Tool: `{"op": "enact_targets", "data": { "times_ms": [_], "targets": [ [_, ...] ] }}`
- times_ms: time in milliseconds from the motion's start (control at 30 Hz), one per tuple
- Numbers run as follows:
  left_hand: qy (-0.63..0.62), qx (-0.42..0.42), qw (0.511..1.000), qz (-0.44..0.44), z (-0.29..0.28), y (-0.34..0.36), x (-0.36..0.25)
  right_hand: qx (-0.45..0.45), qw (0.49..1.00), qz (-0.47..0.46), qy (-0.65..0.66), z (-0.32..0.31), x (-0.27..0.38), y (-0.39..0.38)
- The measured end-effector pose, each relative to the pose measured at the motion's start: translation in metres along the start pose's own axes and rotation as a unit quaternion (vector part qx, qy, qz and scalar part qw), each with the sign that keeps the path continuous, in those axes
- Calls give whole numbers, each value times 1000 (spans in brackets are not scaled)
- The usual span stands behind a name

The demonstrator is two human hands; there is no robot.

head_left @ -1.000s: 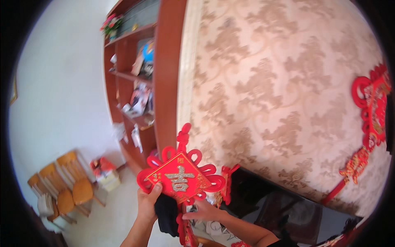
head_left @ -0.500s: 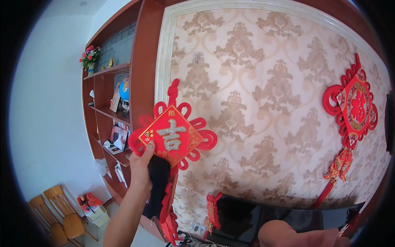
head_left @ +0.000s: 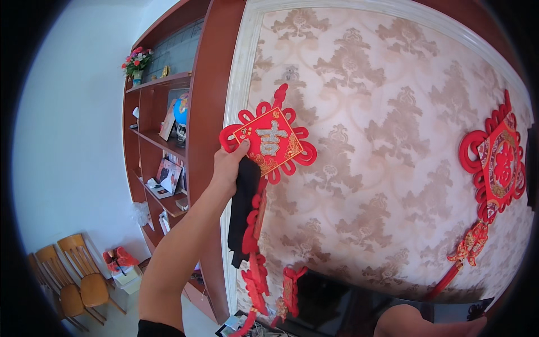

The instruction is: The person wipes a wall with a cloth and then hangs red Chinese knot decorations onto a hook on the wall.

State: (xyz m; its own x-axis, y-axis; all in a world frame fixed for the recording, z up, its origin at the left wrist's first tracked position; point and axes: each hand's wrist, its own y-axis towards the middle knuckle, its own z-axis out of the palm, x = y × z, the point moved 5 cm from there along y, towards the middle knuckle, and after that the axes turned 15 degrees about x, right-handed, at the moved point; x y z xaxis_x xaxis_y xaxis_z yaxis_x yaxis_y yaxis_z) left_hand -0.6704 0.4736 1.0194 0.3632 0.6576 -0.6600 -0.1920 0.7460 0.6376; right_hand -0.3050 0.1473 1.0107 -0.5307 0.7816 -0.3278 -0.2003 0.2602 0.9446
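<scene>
My left hand [head_left: 229, 163] reaches up and grips the lower left edge of a red Chinese knot ornament [head_left: 269, 145], thumb on its face. The ornament is a diamond-shaped panel with a silver character, red cord loops round its rim and a red string of pieces [head_left: 255, 281] trailing below. The same hand also holds a black cloth [head_left: 244, 208], which drapes down behind the palm. At the lower right edge shows bare skin [head_left: 401, 320], seemingly part of my right hand or arm; its fingers cannot be made out.
A larger red knot ornament [head_left: 501, 163] hangs on the patterned wall [head_left: 382, 163] at right. Below it stands a black television [head_left: 337, 306], with a small red hanging piece [head_left: 290, 289] at its left end. A brown shelf unit [head_left: 209, 112] and wooden chairs [head_left: 92, 289] are at left.
My left hand has moved up and to the right with the ornament and the black cloth. More of my left forearm shows, and the cloth hangs lower in view. The view has shifted slightly.
</scene>
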Motion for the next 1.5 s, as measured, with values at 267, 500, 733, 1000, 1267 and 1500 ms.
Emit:
{"op": "enact_targets", "data": {
  "times_ms": [267,500,733,1000,1267,1500],
  "targets": [
    [37,69,997,-17,28,71,2,-273,548,-80,786,52,102,73],
    [13,83,996,-38,9,88,-5,-2,300,-114,947,67,263,215],
    [-36,103,992,-70,-9,103,3,4,429,-117,896,80,324,300],
    [30,77,996,-29,-30,111,10,39,542,-147,826,96,359,346],
    [32,74,997,-18,-36,125,24,94,555,-201,802,87,396,354],
    [40,50,998,-18,-22,143,27,102,667,-200,710,85,406,358]
  ]
}}
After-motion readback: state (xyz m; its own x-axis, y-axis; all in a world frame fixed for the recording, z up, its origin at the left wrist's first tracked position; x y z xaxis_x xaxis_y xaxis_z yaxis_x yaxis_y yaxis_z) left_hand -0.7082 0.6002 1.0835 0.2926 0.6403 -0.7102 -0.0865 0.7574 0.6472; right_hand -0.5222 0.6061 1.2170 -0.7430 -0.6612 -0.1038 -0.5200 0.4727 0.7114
